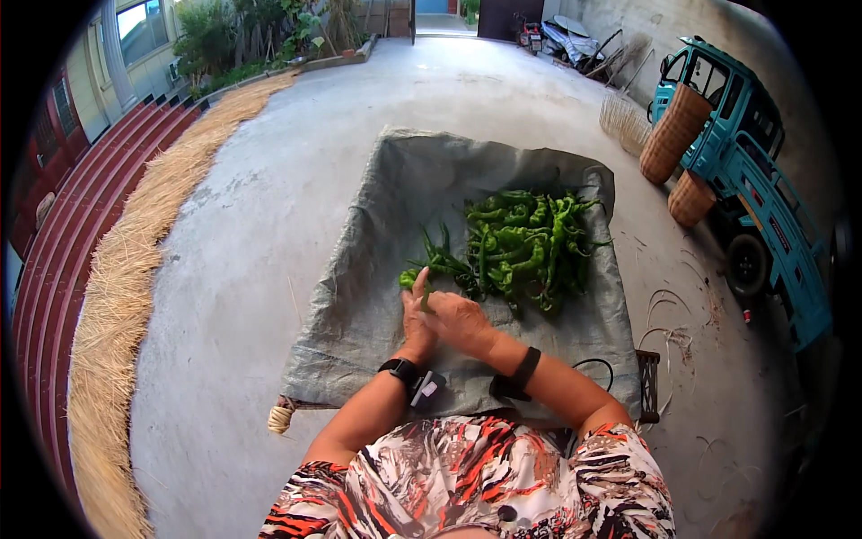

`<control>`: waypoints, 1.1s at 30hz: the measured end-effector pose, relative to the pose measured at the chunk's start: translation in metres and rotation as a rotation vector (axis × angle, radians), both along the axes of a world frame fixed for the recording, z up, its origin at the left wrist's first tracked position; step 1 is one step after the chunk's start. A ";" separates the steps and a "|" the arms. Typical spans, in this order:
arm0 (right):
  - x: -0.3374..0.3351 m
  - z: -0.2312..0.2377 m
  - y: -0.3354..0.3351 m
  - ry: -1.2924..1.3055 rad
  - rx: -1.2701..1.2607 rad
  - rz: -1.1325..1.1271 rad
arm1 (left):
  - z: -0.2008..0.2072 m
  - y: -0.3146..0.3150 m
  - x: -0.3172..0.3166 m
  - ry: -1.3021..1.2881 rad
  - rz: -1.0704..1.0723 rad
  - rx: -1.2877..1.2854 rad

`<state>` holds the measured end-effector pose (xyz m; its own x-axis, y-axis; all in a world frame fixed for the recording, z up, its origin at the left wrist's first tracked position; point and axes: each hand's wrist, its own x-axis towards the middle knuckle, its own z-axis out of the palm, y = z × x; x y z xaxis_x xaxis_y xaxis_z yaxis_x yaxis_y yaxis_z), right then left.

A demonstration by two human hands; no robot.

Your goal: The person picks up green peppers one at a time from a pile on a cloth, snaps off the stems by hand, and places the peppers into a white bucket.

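My left hand (418,325) and my right hand (460,322) meet over the left part of a grey-green woven sheet (359,314). Between them shows a slim green pepper (426,300), partly covered by fingers. My left fingers are closed around it, the index finger pointing away from me. The right hand's fingers are bent and pressed onto the same pepper; their tips are hidden. Just beyond the left fingertips lies another green pepper (409,278). A large heap of long green peppers (530,242) covers the sheet's right side, with several darker thin ones (444,259) at its left edge.
The sheet drapes over a low stand with a dark lattice side (648,386). To the right, a teal cargo vehicle (772,198) stands beside wicker baskets (675,135). A straw strip (117,296) and red steps (76,260) run along the left.
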<state>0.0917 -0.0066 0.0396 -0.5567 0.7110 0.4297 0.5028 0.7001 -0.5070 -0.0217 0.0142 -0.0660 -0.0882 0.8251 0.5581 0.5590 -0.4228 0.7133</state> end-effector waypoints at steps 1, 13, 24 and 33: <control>-0.001 0.003 -0.002 0.049 0.171 0.048 | -0.002 0.002 -0.002 -0.083 -0.065 -0.044; 0.043 0.021 0.014 -0.052 -0.334 -0.483 | 0.047 -0.010 -0.001 -0.863 -0.025 -0.007; 0.040 -0.007 0.028 0.132 -0.429 -0.280 | 0.053 -0.018 0.007 -0.847 -0.144 -0.085; 0.062 0.003 0.036 0.690 -0.788 -0.323 | 0.020 -0.006 0.002 -0.364 0.034 -0.256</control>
<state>0.1539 0.0289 0.0422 -0.1085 0.9922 -0.0615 0.0400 -0.0575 -0.9975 -0.0195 0.0084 -0.0457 -0.2709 0.9259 0.2634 0.2623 -0.1922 0.9456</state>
